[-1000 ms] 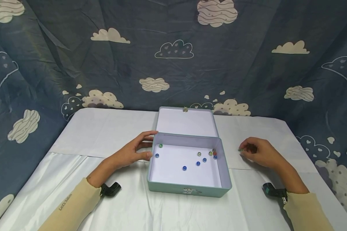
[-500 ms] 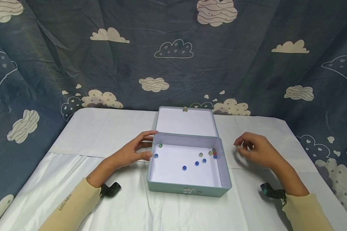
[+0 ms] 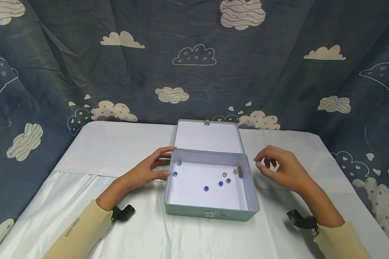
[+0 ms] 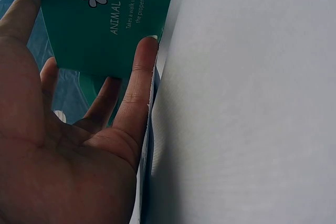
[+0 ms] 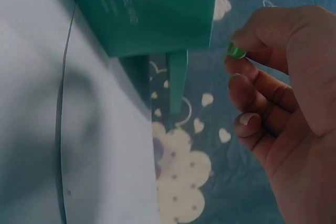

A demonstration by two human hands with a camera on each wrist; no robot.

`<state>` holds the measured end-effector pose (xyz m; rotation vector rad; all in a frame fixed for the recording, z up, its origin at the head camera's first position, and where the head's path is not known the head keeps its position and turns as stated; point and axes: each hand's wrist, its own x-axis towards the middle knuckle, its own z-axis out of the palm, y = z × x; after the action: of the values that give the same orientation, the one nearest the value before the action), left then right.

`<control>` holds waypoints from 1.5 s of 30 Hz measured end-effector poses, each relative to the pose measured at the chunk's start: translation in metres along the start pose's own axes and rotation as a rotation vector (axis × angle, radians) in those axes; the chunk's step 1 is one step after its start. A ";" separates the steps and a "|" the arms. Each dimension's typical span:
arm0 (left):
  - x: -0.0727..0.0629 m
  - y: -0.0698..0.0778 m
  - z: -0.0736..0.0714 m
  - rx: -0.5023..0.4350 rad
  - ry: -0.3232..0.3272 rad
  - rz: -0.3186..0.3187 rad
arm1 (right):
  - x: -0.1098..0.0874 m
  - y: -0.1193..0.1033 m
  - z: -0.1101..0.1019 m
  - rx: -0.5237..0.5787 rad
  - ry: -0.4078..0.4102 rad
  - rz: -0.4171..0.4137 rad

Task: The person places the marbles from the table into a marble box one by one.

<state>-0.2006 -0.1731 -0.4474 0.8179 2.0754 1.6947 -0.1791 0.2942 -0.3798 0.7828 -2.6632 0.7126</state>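
Observation:
A green tin box (image 3: 210, 212) lies open on the white-covered table, its lid (image 3: 209, 136) folded back behind it. Several marbles rest on its floor: a green marble (image 3: 179, 163) and a blue marble (image 3: 175, 174) at the left, a red marble (image 3: 240, 172) among others near the right wall, and a dark blue marble (image 3: 206, 188) toward the front. My left hand (image 3: 149, 169) rests against the box's left side, fingers extended, thumb along the wall. My right hand (image 3: 283, 167) pinches a green marble (image 5: 237, 50) between thumb and index finger, raised just right of the box.
White cloth (image 3: 116, 144) with fold lines covers the table. A dark blue curtain with cloud prints (image 3: 194, 82) hangs behind and at both sides. Black wrist devices (image 3: 123, 213) are strapped at both cuffs.
My right hand has lifted with the green marble and moved left toward the box. A few marbles in the box have rolled slightly. The left hand stays in place.

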 end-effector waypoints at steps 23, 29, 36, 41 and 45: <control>0.000 0.002 0.000 -0.009 0.001 0.001 | 0.004 -0.041 0.032 0.073 0.003 -0.021; 0.001 0.000 0.000 -0.006 -0.001 0.006 | 0.005 -0.041 0.037 0.069 -0.002 -0.005; 0.001 0.000 0.000 -0.003 -0.005 0.007 | 0.004 -0.042 0.040 0.088 -0.017 -0.013; 0.001 0.001 0.000 0.012 0.002 -0.014 | 0.004 -0.042 0.040 0.089 -0.024 -0.012; 0.000 0.002 0.000 0.016 0.005 -0.018 | 0.004 -0.042 0.040 0.088 -0.031 -0.007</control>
<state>-0.2006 -0.1727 -0.4455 0.7979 2.0959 1.6752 -0.1639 0.2404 -0.3961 0.8312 -2.6708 0.8274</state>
